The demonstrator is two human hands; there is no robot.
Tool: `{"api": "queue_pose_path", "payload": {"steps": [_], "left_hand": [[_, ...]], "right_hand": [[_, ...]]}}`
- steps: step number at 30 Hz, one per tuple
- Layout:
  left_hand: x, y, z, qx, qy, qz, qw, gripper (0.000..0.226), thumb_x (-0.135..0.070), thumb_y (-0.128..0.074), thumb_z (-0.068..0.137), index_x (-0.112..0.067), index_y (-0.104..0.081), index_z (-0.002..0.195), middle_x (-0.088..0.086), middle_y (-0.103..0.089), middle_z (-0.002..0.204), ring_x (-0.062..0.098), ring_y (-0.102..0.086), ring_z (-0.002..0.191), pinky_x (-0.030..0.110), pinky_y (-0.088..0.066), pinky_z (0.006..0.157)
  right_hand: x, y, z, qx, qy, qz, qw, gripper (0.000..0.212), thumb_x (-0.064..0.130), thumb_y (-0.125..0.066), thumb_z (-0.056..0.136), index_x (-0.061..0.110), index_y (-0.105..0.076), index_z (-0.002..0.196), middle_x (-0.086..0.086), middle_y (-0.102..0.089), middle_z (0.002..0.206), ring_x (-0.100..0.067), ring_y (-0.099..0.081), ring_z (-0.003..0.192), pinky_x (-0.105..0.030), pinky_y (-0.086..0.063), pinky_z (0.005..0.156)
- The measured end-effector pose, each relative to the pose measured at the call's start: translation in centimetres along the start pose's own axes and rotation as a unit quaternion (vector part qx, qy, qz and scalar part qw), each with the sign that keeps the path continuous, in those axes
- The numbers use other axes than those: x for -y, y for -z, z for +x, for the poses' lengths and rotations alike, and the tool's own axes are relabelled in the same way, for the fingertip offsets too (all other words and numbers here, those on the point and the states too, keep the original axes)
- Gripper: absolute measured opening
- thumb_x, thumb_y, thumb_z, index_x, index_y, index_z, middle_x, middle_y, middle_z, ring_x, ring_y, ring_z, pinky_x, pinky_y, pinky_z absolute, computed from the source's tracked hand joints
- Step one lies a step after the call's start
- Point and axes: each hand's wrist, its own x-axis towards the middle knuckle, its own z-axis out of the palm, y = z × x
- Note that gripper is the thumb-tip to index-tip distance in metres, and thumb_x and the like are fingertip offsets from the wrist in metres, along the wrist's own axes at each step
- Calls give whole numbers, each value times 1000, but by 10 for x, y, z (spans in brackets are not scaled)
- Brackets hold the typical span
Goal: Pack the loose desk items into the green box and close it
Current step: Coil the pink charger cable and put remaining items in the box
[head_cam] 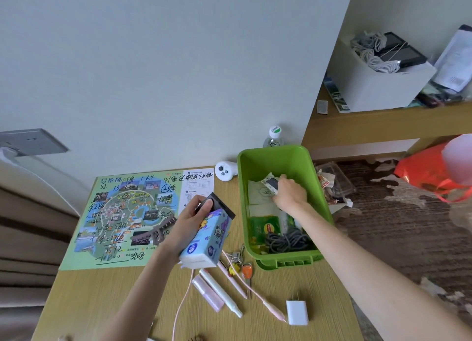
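A plain pale wall [178, 59] rises behind the wooden bench [89, 302]. On that wall, far left of the left grip [194, 220], sits a grey socket plate [33, 141]. Right of the right grip [290, 192], a wooden shelf [383, 120] juts from a second wall [408, 8] above brown patterned carpet [408, 238]. The light is soft and even.

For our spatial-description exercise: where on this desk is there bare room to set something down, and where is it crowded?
Bare desk lies in front of the map, left of the pink cable, and between the green box and the white charger. Crowded: pens and keys beside the cable; the box's near end, filled by a grey cord.
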Motion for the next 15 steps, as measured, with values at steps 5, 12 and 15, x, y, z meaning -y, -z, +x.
{"api": "queue_pose_path", "payload": {"steps": [5,12,15], "left_hand": [[-10,-9,10,17,-27,40,999,27,-47,-52,94,-21,-53,88,7,-62,76,24,-61,63,32,-47,59],[-45,-43,26,-25,-40,67,997,29,-47,-45,99,-19,-52,97,-6,-63,65,9,-64,56,23,-48,48],[-56,-64,31,-22,-60,90,994,25,-45,-45,99,-21,-53,96,-2,-63,75,9,-62,59,25,-48,53]], "right_hand": [[1,0,4,11,28,-36,999,45,20,-68,88,1,-47,123,-15,-58,122,-30,-58,110,-34,-47,77],[5,55,-40,69,160,407,897,27,36,-61,93,12,-70,101,1,-74,93,-12,-68,89,-31,-57,82],[-1,65,-54,91,182,451,869,23,27,-68,89,7,-70,100,-8,-74,94,-15,-69,85,-28,-58,71]]}}
